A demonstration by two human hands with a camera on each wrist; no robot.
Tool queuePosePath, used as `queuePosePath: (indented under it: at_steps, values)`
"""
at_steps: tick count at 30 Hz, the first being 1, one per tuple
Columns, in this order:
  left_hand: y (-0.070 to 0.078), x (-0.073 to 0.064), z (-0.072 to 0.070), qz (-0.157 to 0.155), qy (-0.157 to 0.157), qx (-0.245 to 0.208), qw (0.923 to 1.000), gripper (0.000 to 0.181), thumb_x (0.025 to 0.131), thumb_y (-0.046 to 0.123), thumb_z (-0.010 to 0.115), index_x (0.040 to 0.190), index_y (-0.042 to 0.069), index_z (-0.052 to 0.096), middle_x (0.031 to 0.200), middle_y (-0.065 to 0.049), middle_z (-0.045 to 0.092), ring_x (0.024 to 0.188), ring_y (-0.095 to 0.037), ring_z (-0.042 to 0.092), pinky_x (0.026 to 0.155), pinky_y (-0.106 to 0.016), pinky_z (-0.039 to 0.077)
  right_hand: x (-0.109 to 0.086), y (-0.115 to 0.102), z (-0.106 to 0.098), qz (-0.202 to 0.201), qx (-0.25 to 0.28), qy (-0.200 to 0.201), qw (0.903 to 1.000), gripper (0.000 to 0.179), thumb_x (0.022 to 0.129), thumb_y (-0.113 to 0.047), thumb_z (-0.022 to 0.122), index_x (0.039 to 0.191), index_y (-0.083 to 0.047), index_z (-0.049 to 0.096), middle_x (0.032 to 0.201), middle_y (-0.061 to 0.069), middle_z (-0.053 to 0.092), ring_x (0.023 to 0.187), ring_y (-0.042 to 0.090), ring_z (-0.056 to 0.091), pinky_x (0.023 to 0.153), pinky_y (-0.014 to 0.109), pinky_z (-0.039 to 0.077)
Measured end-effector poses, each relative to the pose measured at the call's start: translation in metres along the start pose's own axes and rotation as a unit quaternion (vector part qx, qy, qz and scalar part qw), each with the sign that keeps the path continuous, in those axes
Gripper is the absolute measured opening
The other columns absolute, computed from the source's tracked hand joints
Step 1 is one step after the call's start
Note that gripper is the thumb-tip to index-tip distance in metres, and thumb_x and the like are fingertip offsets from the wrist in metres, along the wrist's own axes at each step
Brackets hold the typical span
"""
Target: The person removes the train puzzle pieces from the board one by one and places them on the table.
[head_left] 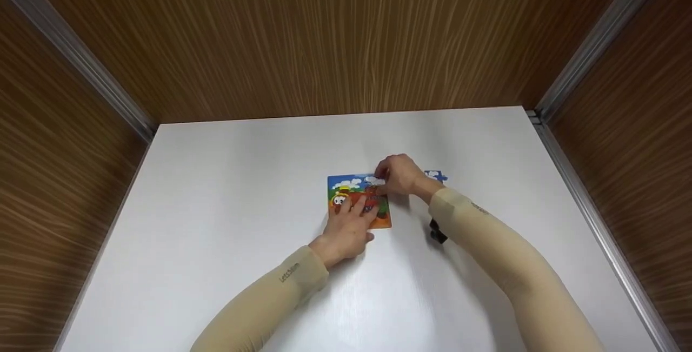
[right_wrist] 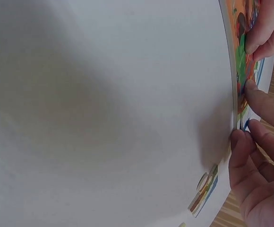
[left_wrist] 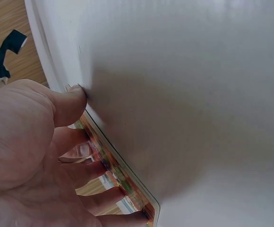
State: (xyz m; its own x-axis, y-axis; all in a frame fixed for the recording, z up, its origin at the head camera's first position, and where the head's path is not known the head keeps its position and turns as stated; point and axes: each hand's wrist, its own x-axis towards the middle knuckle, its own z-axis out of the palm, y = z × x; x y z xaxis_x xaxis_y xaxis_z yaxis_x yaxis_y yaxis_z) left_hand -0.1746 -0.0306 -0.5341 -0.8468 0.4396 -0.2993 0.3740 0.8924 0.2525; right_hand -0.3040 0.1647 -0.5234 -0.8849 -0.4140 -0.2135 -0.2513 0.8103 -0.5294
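A jigsaw puzzle (head_left: 333,184) with a cartoon vehicle, clouds and an orange lower edge lies flat on the white table. My left hand (head_left: 347,231) rests on its lower part, fingers spread and fairly straight. In the left wrist view the fingertips (left_wrist: 120,191) press just inside the frame and the thumb sits beside the rim. At the upper right corner, my right hand (head_left: 401,173) has curled fingers and pinches a puzzle piece (right_wrist: 245,125) with a bit of blue showing. Most of that piece is hidden by the fingers.
A loose puzzle piece (head_left: 434,174), blue with white cloud, lies right of the puzzle behind the right wrist. A black device (head_left: 438,231) shows under the right forearm. Wood-grain panels (head_left: 335,38) wall the white table (head_left: 243,179) at the back and sides.
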Motion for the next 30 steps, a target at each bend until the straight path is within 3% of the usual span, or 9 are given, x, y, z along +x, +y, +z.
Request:
queuePosePath:
  at_steps: [12, 19, 25, 30]
  values:
    - [0.001, -0.0002, -0.0025, -0.003, -0.004, -0.013, 0.9999, 0.069, 0.113, 0.041, 0.066, 0.176, 0.027, 0.042, 0.189, -0.01, 0.028, 0.175, -0.043, 0.023, 0.135, -0.077, 0.029, -0.0016, -0.0002, 0.0013, 0.001, 0.017, 0.004, 0.9998, 0.041, 0.093, -0.021, 0.094, 0.13, -0.007, 0.082, 0.119, 0.013, 0.078, 0.107, 0.027, 0.07, 0.101, 0.045, 0.062]
    - [0.0007, 0.0007, 0.0006, -0.006, -0.004, -0.012, 0.9999, 0.069, 0.114, 0.041, 0.065, 0.176, 0.028, 0.04, 0.189, -0.009, 0.027, 0.176, -0.042, 0.022, 0.136, -0.075, 0.028, -0.0003, 0.0035, 0.0016, 0.005, 0.072, 0.011, 0.9974, 0.03, 0.102, -0.014, 0.083, 0.131, -0.01, 0.082, 0.128, 0.013, 0.081, 0.115, 0.03, 0.072, 0.108, 0.049, 0.062]
    - [0.0001, 0.0014, 0.0044, -0.006, 0.0, -0.011, 0.9999, 0.069, 0.113, 0.041, 0.065, 0.176, 0.028, 0.041, 0.189, -0.009, 0.027, 0.175, -0.042, 0.022, 0.136, -0.075, 0.027, -0.0002, 0.0064, 0.0045, 0.002, 0.121, 0.027, 0.9923, 0.023, 0.104, -0.008, 0.078, 0.126, -0.01, 0.083, 0.125, 0.013, 0.081, 0.113, 0.029, 0.072, 0.106, 0.049, 0.064]
    - [-0.0007, 0.0004, 0.004, -0.004, 0.0, -0.012, 0.9999, 0.069, 0.113, 0.041, 0.065, 0.176, 0.028, 0.04, 0.189, -0.009, 0.026, 0.176, -0.042, 0.022, 0.137, -0.076, 0.026, -0.0017, 0.0061, -0.0005, -0.001, 0.143, 0.033, 0.9892, 0.022, 0.104, -0.006, 0.076, 0.125, -0.008, 0.083, 0.123, 0.014, 0.081, 0.106, 0.026, 0.07, 0.095, 0.037, 0.064]
